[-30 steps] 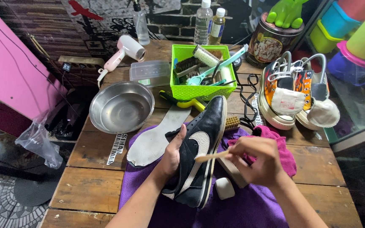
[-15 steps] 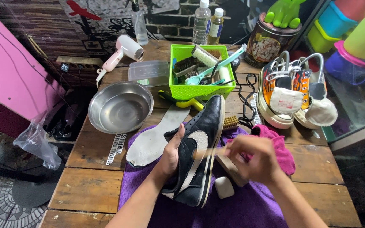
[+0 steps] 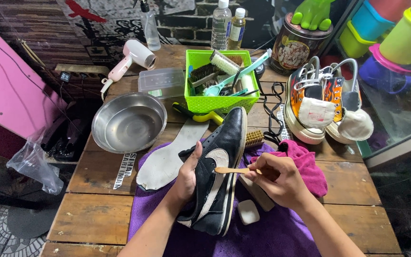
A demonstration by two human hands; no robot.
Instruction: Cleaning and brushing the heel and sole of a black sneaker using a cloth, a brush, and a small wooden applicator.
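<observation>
My left hand (image 3: 187, 176) grips a black sneaker (image 3: 222, 162) with a white side mark, held on its edge over a purple cloth (image 3: 272, 233). My right hand (image 3: 279, 178) holds a thin wooden-handled brush (image 3: 231, 170), its tip resting against the sneaker's side. A pale insole (image 3: 167, 157) lies left of the shoe. A wooden brush block (image 3: 258, 192) and a small white bar (image 3: 248, 212) lie on the cloth under my right hand. A pink rag (image 3: 308, 164) sits just behind that hand.
A steel bowl (image 3: 128, 123) stands at the left. A green basket (image 3: 220, 81) of brushes sits behind the shoe, with bottles (image 3: 220, 24), a hair dryer (image 3: 132, 57) and a tin (image 3: 296, 47) farther back. Flame-print sneakers (image 3: 317, 102) stand at the right by black laces (image 3: 274, 112).
My right hand has moved the thin brush back and forth along the sneaker's side. The view has shifted slightly, so everything sits a little more to the left.
</observation>
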